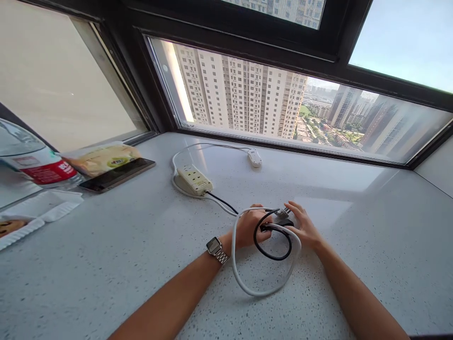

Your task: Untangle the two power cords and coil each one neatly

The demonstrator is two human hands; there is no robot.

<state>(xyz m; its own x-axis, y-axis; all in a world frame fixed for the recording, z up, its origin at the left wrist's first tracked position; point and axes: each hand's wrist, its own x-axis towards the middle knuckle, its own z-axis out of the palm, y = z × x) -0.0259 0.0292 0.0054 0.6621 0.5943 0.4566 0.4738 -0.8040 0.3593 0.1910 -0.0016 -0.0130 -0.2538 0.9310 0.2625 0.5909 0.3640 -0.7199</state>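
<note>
My left hand [252, 227], a metal-banded watch [213, 245] on its wrist, is closed around a white cord [244, 286] and a black cord [279, 258]. Both cords hang in loops below the hand. Just to the right, my right hand [304, 226] has its thumb and fingers curled about a black plug [287, 223] and a pale plug [282, 213] with metal pins. The cords run back to a cream power strip [194, 179], which lies on the counter beyond my left hand. A small white block [254, 158] on the white cord lies near the window.
Speckled white counter [141, 283] lies under everything. At the left are a dark phone [118, 174], a yellow food packet [106, 157], a water bottle with a red label [46, 165] and a white tray [53, 206] with a cookie. A dark window frame [300, 150] borders the back.
</note>
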